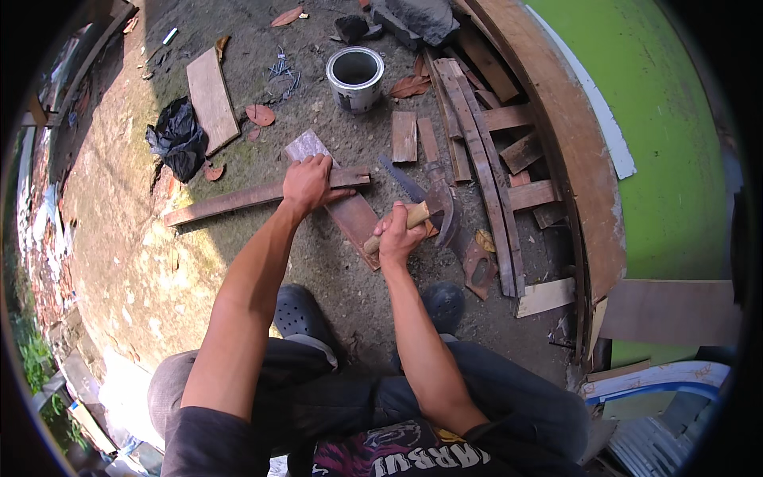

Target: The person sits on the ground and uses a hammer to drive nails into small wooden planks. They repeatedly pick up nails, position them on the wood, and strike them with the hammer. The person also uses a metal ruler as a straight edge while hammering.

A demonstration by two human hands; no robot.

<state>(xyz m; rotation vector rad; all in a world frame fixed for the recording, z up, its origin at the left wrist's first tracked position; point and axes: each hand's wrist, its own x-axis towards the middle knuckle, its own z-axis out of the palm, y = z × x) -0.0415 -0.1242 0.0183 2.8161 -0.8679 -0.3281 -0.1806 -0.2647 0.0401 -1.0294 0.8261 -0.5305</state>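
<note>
A person in a dark printed T-shirt (397,457) and dark trousers (501,389) crouches over rough ground, both bare arms reaching forward. To the right stretches a large green panel (675,159), edged by a long brown board (560,119) that appears curved through the wide lens, with offcuts heaped alongside.

A long wooden strip (230,205) lies across a shorter flat board (355,224) on the ground ahead of the knees. The left hand (308,184) is clamped over the strip near its right end, where the two pieces cross. With its long end reaching well out to the left, the strip could pivot or tip if that one-handed hold slackens.

A handsaw (479,269) lies just right of the flat board, partly hidden beneath the hammer (417,213), whose wooden handle the right hand (400,234) wraps in a closed fist. A careless reach that way could bring knuckles against the blade, while a stray hammer swing could catch the left hand's fingers, close beside the strip's end.

Dark clogs (302,314) sit near the flat board, exposed should anything drop. Beyond stands an open metal can (358,99); left of it lie scattered slivers, apparently nails (282,70), too small to confirm.
</note>
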